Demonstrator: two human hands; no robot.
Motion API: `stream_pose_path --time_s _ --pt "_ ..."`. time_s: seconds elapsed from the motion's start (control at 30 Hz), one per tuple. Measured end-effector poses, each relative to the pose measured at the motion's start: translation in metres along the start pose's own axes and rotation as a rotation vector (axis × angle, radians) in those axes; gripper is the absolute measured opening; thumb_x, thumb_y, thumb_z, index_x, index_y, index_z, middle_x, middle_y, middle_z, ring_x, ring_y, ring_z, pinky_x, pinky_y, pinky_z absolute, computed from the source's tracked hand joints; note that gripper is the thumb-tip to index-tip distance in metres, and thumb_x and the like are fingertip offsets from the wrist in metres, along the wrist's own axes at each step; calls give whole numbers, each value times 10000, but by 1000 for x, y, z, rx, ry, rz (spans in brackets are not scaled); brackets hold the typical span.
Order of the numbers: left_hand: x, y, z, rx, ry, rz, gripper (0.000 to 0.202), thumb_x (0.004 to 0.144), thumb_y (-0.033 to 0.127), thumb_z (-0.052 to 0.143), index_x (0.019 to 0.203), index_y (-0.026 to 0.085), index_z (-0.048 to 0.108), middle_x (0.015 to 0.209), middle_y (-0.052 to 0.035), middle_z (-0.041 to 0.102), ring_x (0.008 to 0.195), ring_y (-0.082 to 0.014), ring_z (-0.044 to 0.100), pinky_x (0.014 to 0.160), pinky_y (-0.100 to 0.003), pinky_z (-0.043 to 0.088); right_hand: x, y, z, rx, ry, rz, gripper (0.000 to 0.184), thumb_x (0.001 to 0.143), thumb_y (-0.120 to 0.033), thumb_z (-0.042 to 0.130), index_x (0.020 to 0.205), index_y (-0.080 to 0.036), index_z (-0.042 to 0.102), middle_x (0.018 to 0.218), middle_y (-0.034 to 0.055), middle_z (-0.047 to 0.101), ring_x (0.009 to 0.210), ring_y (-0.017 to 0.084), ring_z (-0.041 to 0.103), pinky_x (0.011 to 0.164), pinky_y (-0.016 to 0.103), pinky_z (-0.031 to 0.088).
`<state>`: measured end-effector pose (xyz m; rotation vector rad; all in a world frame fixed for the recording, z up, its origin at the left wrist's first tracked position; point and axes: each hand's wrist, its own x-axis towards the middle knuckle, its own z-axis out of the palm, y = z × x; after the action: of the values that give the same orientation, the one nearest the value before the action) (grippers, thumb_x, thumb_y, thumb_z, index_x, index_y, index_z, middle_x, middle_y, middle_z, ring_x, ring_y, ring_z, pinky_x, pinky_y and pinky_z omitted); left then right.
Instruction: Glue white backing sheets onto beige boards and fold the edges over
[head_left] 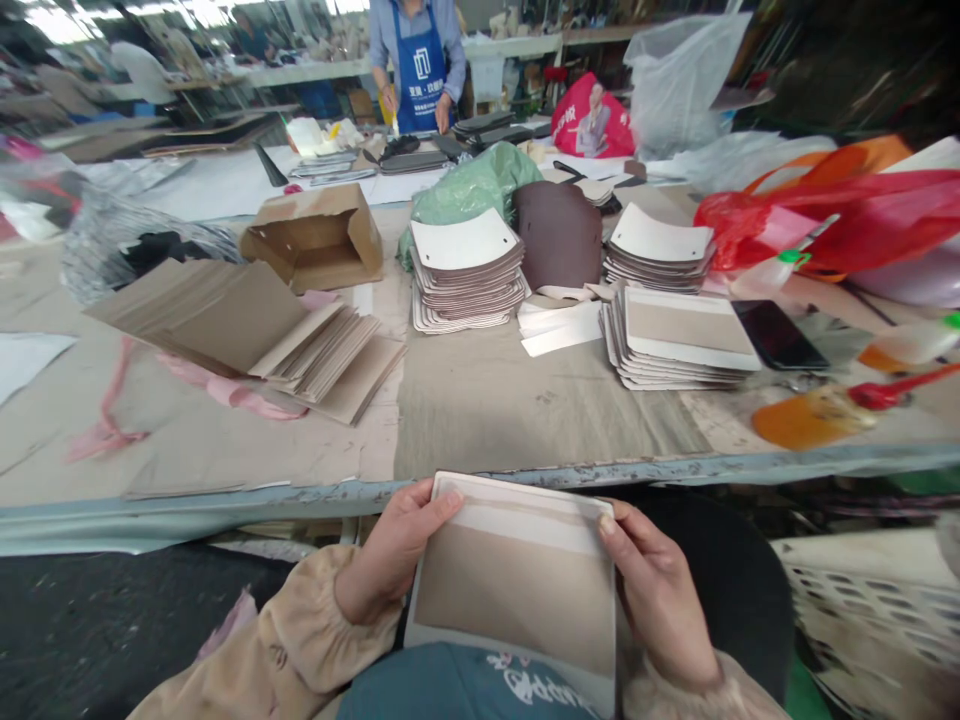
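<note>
Over my lap I hold a flat white panel [517,515] with a beige-brown sheet [517,590] lying on its face. My left hand [409,540] grips its upper left corner, thumb on top. At the upper right corner my right hand [656,575] pinches the edge, with the thumb on the face. The panel's lower end is partly hidden by a teal garment with white lettering. On the table ahead, a stack of similar panels [690,335] carries a beige sheet on top. Two stacks of curved white-and-brown pieces [469,275] [660,250] stand behind.
Brown card sheets [225,310] lean at the left before an open cardboard box [315,240]. At the right lie a black phone [780,335] and a bottle of amber liquid [810,415]. White strips [562,325] lie mid-table. A person in a blue apron [420,75] stands across.
</note>
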<state>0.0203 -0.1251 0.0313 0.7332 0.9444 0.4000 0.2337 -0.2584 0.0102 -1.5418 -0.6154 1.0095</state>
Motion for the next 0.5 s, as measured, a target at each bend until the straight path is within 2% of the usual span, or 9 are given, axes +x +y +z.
stream_pose_path --time_s 0.1,0.2,0.37,0.5 --pt "0 -1 1 -23 -44 25 390 733 434 721 978 130 691 788 -63 700 634 -147 612 601 -231 466 1 1 -1 -77 94 58 265 770 -472 666 873 -227 673 827 11 668 821 215 578 697 253 457" --pt "2 -3 0 -49 -68 55 380 744 425 713 971 122 686 785 -70 692 655 -147 612 613 -228 465 2 0 0 -69 139 122 322 704 -498 711 858 -217 689 782 5 661 779 209 576 622 230 456" --pt "4 -6 -1 -71 -95 86 359 758 404 706 963 110 679 768 -72 679 647 -136 607 605 -219 458 4 0 0 -7 168 199 369 644 -500 753 855 -201 700 751 -3 641 733 177 559 552 190 432" --pt "5 -7 -1 -73 -70 69 357 753 405 712 944 105 682 750 -68 668 635 -131 600 591 -213 447 5 6 -1 26 157 229 377 655 -488 753 903 -212 692 766 -8 641 718 168 546 538 192 422"
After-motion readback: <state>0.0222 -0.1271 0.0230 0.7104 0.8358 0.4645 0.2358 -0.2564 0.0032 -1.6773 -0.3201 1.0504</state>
